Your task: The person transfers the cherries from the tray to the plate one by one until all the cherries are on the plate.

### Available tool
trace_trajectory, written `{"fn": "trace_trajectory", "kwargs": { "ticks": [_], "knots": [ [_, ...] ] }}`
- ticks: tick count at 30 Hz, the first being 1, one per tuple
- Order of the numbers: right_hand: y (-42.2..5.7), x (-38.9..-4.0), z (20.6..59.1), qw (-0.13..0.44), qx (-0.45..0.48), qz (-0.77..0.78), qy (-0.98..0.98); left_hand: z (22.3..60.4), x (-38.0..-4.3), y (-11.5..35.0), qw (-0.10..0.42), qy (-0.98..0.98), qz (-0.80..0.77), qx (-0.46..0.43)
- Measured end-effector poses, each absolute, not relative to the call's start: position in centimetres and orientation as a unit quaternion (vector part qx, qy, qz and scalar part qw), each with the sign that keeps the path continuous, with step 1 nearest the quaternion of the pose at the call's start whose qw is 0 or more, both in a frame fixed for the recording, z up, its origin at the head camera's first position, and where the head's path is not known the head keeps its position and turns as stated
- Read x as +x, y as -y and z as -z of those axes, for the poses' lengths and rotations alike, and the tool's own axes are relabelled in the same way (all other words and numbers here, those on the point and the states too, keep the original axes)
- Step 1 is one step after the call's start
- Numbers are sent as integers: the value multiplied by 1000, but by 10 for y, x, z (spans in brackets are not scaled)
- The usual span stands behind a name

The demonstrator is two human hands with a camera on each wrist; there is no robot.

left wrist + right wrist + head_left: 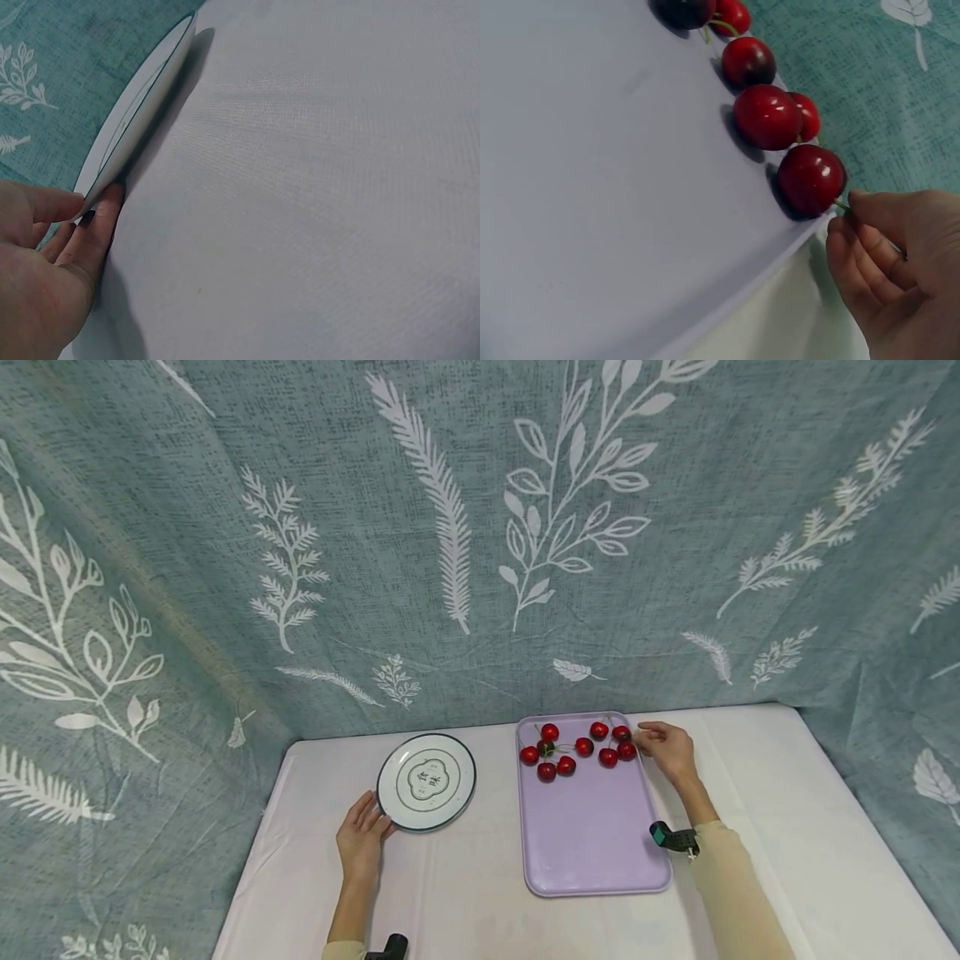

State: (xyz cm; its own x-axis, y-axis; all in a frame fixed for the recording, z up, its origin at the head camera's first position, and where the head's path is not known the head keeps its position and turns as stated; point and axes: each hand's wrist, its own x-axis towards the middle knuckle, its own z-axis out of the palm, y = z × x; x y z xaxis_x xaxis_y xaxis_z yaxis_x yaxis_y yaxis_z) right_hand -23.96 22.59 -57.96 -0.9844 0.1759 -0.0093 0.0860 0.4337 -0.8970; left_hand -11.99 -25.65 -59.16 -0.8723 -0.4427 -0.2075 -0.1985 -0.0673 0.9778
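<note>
My left hand (362, 843) holds the near-left rim of a white plate (403, 802) with a dark blue edge and a printed centre. In the left wrist view the plate (142, 105) is tilted, with the thumb at its rim and fingers underneath. At the far right corner of a lilac tray (596, 839), my right hand (669, 752) pinches the short stem of a dark red cherry (811, 180). That cherry sits at the tray's edge, beside several other glossy cherries (767, 117). The other fingers of this hand are bent outside the tray.
Several more cherries (547, 771), some with green stems, are grouped at the tray's far left. A white cloth (465, 893) covers the table. Behind it hangs a blue-green curtain (360, 568) with white leaf prints, reaching the table's far edge.
</note>
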Motion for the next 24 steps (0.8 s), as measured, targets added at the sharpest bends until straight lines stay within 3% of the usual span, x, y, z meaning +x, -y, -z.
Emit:
{"fn": "trace_trajectory", "kwargs": {
  "ticks": [13, 24],
  "knots": [
    [-232, -234, 576, 30, -72, -634, 769, 591, -121, 255, 87, 682, 684, 243],
    [-234, -230, 569, 55, -89, -643, 759, 591, -122, 256, 85, 681, 683, 249]
  ]
}}
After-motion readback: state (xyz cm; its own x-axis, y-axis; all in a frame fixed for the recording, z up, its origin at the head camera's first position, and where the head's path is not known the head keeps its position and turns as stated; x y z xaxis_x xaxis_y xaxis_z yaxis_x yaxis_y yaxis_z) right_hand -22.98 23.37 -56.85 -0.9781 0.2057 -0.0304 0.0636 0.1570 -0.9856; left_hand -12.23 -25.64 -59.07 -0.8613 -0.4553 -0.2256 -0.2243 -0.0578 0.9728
